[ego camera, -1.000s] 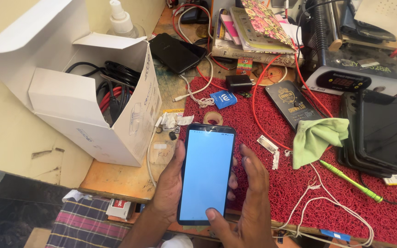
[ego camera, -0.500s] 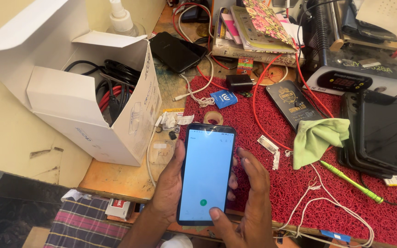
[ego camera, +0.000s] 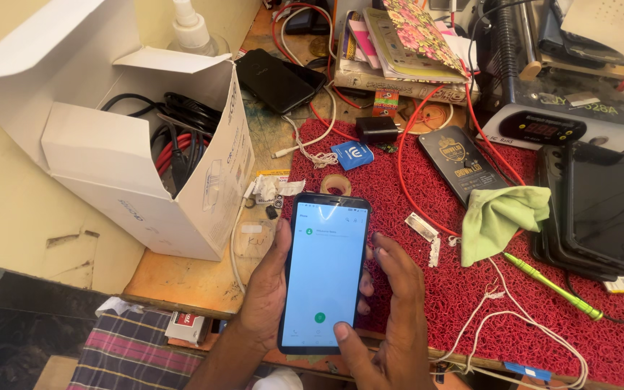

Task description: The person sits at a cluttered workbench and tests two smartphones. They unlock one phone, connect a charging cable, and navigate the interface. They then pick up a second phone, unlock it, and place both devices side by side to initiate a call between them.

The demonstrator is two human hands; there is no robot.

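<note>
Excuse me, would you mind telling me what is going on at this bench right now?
A person holds a black smartphone with a lit pale-blue screen in the left hand, above a red textured mat. The right hand rests against its side, thumb at the screen's bottom edge. A white cardboard box of cables stands open to the left.

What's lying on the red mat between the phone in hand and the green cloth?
In the head view, a small white strip lies on the red mat between the phone and the green cloth, beside the right hand.
</note>
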